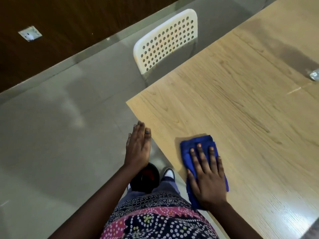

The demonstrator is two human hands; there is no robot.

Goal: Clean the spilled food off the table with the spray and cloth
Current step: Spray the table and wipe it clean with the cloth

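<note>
A folded blue cloth [198,145] lies on the light wooden table [241,104] near its left edge. My right hand [208,176] presses flat on the cloth with straight, spread fingers. My left hand [138,145] is held flat with straight fingers just off the table's left edge, beside it, holding nothing. Below that hand, on the floor, stands a dark round bowl or bin [146,178] with something reddish inside. A clear object, perhaps the spray bottle [314,77], shows only partly at the right edge of the view.
A white perforated chair [165,42] stands at the table's far left side. Grey tiled floor [60,126] spreads to the left, bounded by a dark wooden wall [51,23] with a socket. My shoe [168,173] is by the table edge.
</note>
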